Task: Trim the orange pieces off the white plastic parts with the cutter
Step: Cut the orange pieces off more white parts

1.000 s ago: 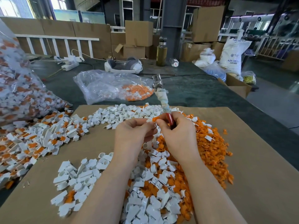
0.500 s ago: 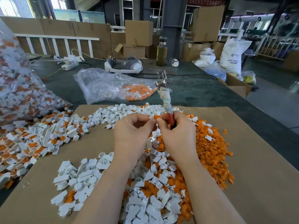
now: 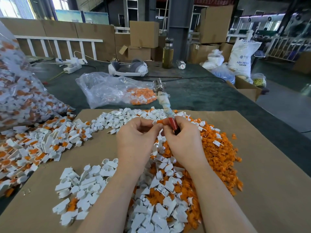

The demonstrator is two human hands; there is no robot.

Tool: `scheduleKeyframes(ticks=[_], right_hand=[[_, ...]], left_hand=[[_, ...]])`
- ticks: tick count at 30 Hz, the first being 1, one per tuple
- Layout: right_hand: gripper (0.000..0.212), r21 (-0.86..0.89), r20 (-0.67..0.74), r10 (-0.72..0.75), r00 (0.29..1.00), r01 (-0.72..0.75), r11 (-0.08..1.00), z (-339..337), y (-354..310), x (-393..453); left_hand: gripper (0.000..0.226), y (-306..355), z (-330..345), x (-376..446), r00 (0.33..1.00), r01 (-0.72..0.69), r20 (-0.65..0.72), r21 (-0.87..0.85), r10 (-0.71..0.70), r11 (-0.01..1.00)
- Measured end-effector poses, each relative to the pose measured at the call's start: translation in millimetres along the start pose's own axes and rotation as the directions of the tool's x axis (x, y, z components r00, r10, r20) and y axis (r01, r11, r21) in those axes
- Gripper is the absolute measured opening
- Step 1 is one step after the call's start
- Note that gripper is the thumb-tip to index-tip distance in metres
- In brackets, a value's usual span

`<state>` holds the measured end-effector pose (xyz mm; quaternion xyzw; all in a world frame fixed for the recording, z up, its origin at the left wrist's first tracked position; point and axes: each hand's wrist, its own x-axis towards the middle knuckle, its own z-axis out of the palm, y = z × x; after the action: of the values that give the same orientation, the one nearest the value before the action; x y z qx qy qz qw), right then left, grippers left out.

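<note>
My left hand [image 3: 137, 138] and my right hand [image 3: 183, 140] meet above the middle of the cardboard sheet [image 3: 262, 182]. Between the fingertips of both is a small white part with an orange piece [image 3: 158, 122]. My right hand also grips the cutter [image 3: 165, 105] by its red handles; its cloth-wrapped shaft and metal jaws point up and away. Under my hands lies a heap of cut orange pieces [image 3: 217, 153] mixed with white parts [image 3: 159, 211]. Untrimmed white-and-orange parts [image 3: 38, 145] are heaped at the left.
A big clear bag of untrimmed parts [image 3: 20, 98] stands at far left. Another clear bag [image 3: 116, 90] holding orange scraps lies beyond the sheet. Farther back on the green table are a white headset [image 3: 127, 68], a power strip [image 3: 72, 67] and a bottle [image 3: 167, 53].
Both hands have risen slightly and moved closer together around the small part. The cutter's jaws have swung a little to the right and up.
</note>
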<state>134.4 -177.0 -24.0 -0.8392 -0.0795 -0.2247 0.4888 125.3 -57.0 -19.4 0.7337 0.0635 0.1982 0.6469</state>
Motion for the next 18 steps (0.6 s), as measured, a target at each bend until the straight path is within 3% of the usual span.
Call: scheduleKeyframes(ticks=[3, 8, 14, 18], right_hand=[[0.006, 0.021, 0.08, 0.019, 0.997, -0.02, 1.0, -1.7, -1.1, 0.1], [0.006, 0.114, 0.327, 0.081, 0.942, -0.125, 0.986, -16.1, 1.2, 0.1], [0.05, 0.017, 0.497, 0.18, 0.849, -0.216, 0.976, -31.0, 2.5, -0.9], [0.042, -0.009, 0.552, 0.185, 0.813, -0.216, 0.976, -33.4, 1.0, -1.3]], left_hand=[[0.015, -0.7, -2.0, 2.4, 1.0, 0.003, -0.021, -0.02, -0.004, 1.0], [0.007, 0.6, -9.7, 8.0, 0.999, 0.042, -0.013, -0.151, -0.045, 0.988], [0.004, 2.1, -22.5, 14.9, 0.999, 0.041, -0.001, -0.343, -0.044, 0.938], [0.007, 2.5, -27.9, 17.6, 1.0, 0.007, -0.013, -0.383, -0.013, 0.924]])
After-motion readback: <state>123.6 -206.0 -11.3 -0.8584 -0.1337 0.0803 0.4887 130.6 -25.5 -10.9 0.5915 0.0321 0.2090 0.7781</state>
